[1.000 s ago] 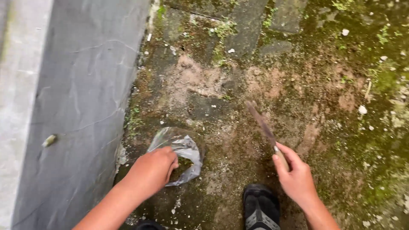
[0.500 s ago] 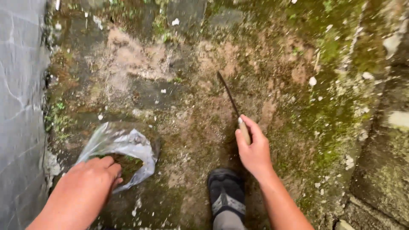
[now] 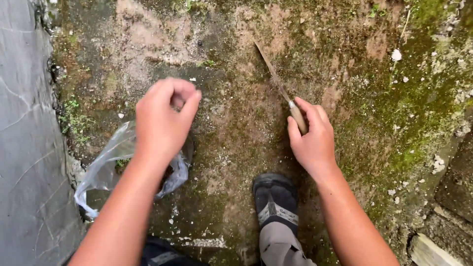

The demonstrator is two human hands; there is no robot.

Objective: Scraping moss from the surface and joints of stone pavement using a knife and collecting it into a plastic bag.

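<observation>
Knife (image 3: 278, 83) gripped in right hand (image 3: 311, 143) scrapes mossy ground (image 3: 394, 123), left hand (image 3: 162, 118) fingers pinched, maybe on debris, above plastic bag (image 3: 106, 165).

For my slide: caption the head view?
Right hand grips a knife; left hand above a plastic bag.

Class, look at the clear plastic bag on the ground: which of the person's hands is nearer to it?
Left. The left hand is raised just above the plastic bag, overlapping it in view. The right hand is well off to the bag's right, gripping a knife.
</observation>
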